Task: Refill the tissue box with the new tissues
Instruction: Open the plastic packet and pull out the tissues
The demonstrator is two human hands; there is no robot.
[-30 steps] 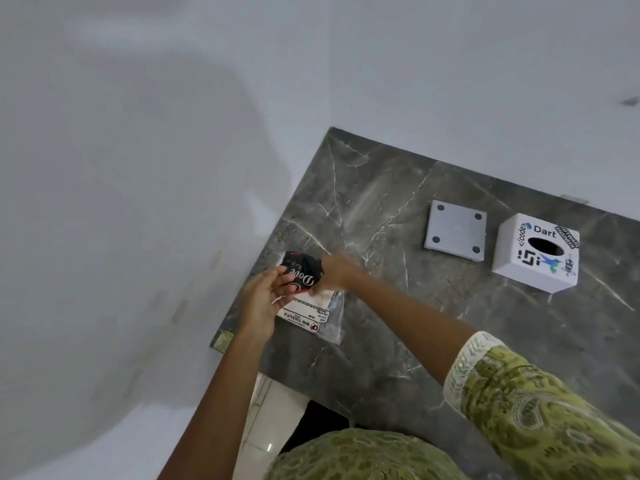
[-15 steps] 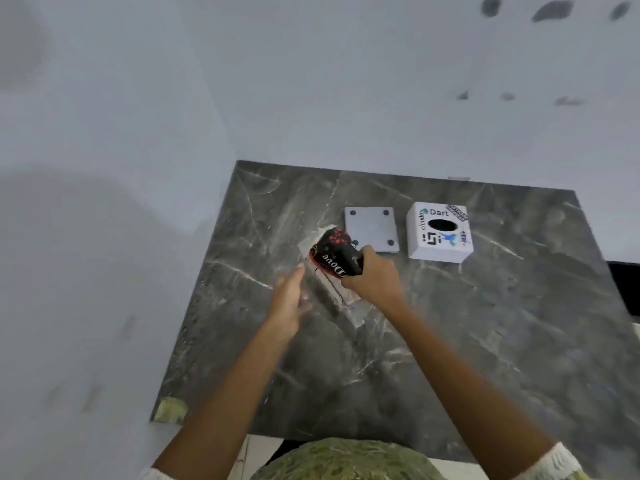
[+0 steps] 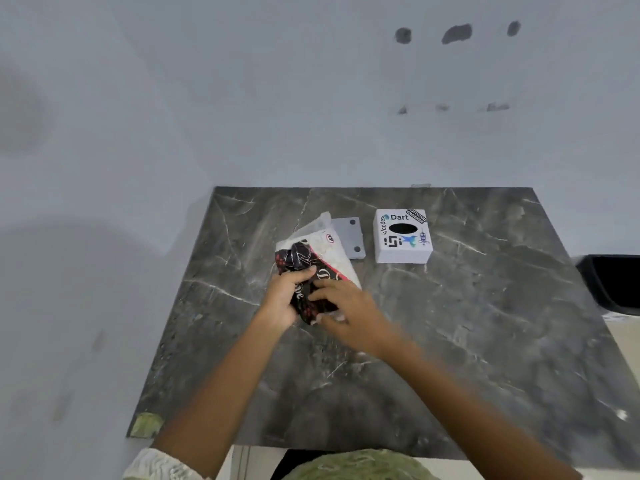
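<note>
A tissue pack (image 3: 323,258) in clear plastic with a black and red printed end is held tilted above the dark marble table (image 3: 450,323). My left hand (image 3: 285,296) grips the printed end from the left. My right hand (image 3: 349,311) holds the same end from the right, slightly blurred. The white cube tissue box (image 3: 403,237), covered with stickers and with a dark oval slot on top, stands to the right of the pack. Its grey square base plate (image 3: 349,237) lies flat between them, partly hidden behind the pack.
White walls meet the table's far and left edges. A black container (image 3: 613,282) sits beyond the table's right edge. A scrap of greenish tape (image 3: 147,424) marks the near left corner. Light floor shows below the front edge.
The pack came from the table's left edge toward the middle, carried by my right hand. My left hand, off the pack half a second ago, now grips it too. The view turned to face the table.
</note>
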